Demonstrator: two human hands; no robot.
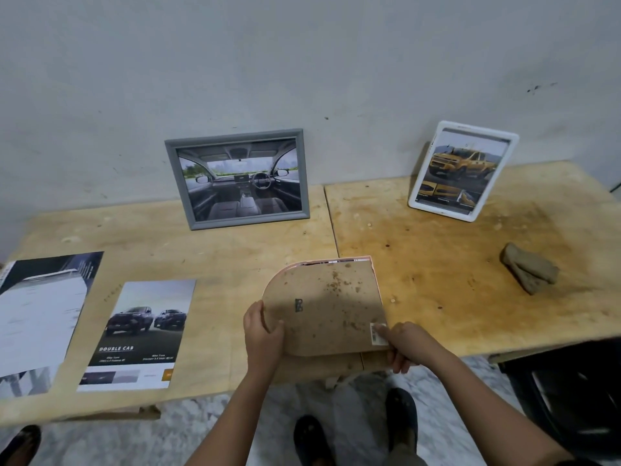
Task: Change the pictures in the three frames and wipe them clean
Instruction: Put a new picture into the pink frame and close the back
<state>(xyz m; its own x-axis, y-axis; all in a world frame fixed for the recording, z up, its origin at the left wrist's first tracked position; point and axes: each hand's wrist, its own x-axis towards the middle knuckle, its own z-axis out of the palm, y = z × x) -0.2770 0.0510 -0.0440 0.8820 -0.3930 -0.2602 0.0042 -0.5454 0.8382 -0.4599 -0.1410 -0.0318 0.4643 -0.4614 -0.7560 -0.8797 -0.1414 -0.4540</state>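
A pink-edged frame [324, 306] is held face down by both hands at the near edge of the wooden table [437, 264], its brown backing board turned upward. The left hand [263, 334] is closed around the rounded left edge, with the thumb laid on the board and the fingers hidden beneath. The right hand [408, 344] is closed on the lower right corner, its thumb pressed beside a small barcode sticker [378, 334]. The board is spotted with dark stains, and a thin strip of printed paper seems to show along its far edge, though this is too small to be made out clearly.

To the left of the frame, two loose car prints are laid flat: one marked "DOUBLE CAB" [141, 334] just beside it and a paler one [40, 317] at the table's left end. Further back, a grey frame [237, 178] with a car-interior picture is leaned upright against the wall [302, 62]. Well to the right, a white frame [462, 171] with a yellow truck picture is propped at a tilt. A crumpled brown cloth [529, 277] is seen alone near the right end.
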